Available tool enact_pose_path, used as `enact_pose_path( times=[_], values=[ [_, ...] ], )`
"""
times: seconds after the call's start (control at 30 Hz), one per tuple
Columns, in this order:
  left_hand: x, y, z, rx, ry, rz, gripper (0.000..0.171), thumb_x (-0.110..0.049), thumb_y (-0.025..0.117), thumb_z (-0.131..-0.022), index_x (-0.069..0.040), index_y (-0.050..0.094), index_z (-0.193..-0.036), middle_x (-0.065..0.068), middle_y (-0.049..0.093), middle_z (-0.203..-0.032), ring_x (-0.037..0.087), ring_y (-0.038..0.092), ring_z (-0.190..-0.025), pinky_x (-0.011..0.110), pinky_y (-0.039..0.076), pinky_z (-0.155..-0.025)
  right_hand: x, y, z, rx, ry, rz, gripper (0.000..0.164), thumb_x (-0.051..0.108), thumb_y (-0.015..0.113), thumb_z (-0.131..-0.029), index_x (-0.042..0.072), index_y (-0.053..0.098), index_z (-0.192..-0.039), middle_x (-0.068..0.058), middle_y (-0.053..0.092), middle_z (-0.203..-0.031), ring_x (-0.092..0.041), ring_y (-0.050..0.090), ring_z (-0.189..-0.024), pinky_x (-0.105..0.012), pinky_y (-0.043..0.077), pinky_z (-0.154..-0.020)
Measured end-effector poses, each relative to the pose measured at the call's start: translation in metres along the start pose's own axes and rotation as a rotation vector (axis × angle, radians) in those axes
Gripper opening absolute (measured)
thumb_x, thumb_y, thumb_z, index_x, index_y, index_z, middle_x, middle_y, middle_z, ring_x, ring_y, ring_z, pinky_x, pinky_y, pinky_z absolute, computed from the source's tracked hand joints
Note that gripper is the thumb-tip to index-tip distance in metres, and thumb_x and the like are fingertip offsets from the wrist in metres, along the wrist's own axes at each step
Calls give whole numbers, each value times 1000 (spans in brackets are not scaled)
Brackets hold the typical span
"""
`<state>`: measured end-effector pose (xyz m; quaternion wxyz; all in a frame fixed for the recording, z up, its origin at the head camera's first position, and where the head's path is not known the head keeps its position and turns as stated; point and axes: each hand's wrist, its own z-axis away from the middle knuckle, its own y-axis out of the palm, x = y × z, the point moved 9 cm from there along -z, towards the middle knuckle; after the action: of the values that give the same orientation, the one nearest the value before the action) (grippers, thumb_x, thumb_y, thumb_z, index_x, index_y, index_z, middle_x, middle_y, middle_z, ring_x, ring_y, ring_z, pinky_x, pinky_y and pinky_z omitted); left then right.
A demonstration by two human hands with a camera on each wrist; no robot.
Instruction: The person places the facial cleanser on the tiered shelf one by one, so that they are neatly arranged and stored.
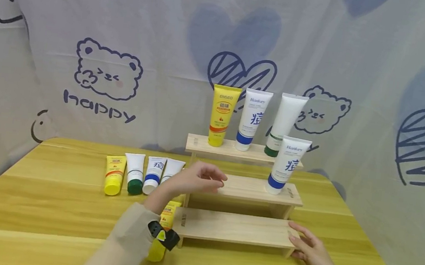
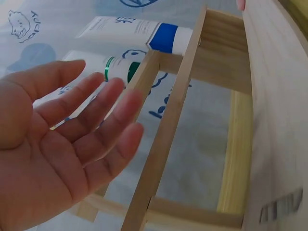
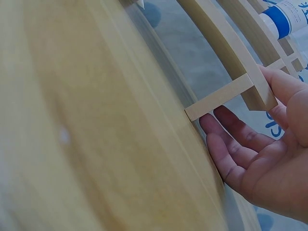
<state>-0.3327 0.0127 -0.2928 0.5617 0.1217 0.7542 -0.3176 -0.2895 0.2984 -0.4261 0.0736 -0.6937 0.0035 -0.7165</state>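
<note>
Patterned curtain (image 1: 171, 19) behind, wood-grained table (image 1: 48, 187) below; from where I stand, clock positions are read about the middle of the wooden stand (image 1: 236, 228), twelve toward the curtain. Left hand (image 1: 200, 179), at ten: hovers by the middle step, fingers apart and loosely bent, nothing held. Right hand (image 1: 311, 251), at four: grips the end of the lowest step, fingers bent about its corner. Upright on the top step: yellow tube (image 1: 223, 116) at eleven, blue-banded tube (image 1: 252, 120) at twelve, green-capped tube (image 1: 287, 120) at one. On the middle step, at two: white tube (image 1: 289, 165). Row of four tubes (image 1: 134, 173) lies at nine; loose yellow tube (image 1: 168, 217) lies at eight, partly hidden by the black strap (image 1: 162, 234).

Handling, as judged: tubes probably light, soft-sided and smooth enough to slip; unlikely to break, though a hard squeeze would dent them. Best hold is just above the stiff cap, thumb opposing fingers. Standing tubes may topple if knocked. The stand looks rigid and light enough to slide; its ends offer the surest grip.
</note>
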Motion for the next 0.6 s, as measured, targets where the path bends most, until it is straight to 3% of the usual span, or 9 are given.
enact_pose_path(
  times=[0.17,0.33,0.6],
  values=[
    [4,-7,16,41,-16,-59,31,-14,55,-88,5,56,-112,9,60,-97,31,59,-90,32,49,-74,-1,-1,1,-12,17,4,29,15,58,-87,40,59,-101,-10,57,-99,-19,58,-81,-30,50,-68],
    [8,-17,30,-13,-28,-85,29,-17,56,-88,2,58,-111,9,60,-95,27,59,-85,40,49,-75,-2,-1,1,-6,26,5,28,16,57,-87,40,59,-102,-10,57,-99,-18,57,-81,-30,50,-68],
    [15,-35,50,-109,2,-78,28,-17,56,-89,3,58,-109,16,62,-93,28,59,-81,35,50,-68,-2,-2,0,-27,27,-21,27,14,58,-87,36,60,-103,-9,57,-99,-19,58,-81,-29,50,-66]
  ],
)
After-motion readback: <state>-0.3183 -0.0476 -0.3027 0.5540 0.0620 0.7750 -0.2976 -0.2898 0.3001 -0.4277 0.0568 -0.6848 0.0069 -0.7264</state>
